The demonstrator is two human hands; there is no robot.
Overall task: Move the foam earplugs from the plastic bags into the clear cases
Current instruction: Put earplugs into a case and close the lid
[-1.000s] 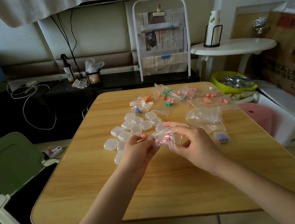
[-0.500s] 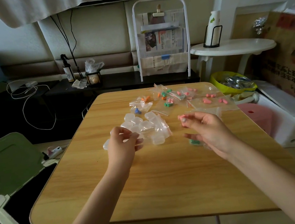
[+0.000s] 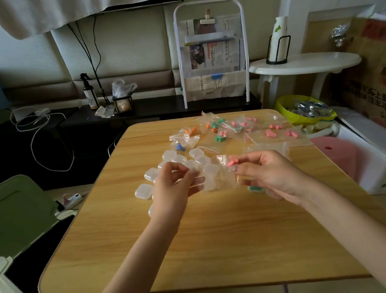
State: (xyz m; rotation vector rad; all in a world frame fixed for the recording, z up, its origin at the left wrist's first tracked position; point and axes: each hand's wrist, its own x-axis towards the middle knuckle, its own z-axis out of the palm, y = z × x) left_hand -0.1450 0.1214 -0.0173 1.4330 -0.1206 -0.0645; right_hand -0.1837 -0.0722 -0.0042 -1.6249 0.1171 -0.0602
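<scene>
Domestic living room, padded wall panels (image 3: 126,45), newspaper rack (image 3: 212,54), white side table (image 3: 306,64) with paper cups (image 3: 278,38), lidded waste bin (image 3: 13,217), wooden folding worktop (image 3: 211,241), charging cables (image 3: 39,131)

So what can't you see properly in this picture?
- Head view: clear cases partly hidden behind the left hand; their count is unclear.
- A green earplug mostly hidden under the right hand.
- Pink earplug at the right fingertips: too small to tell whether there is more than one.
- Green bin cut off by the left edge.
</scene>
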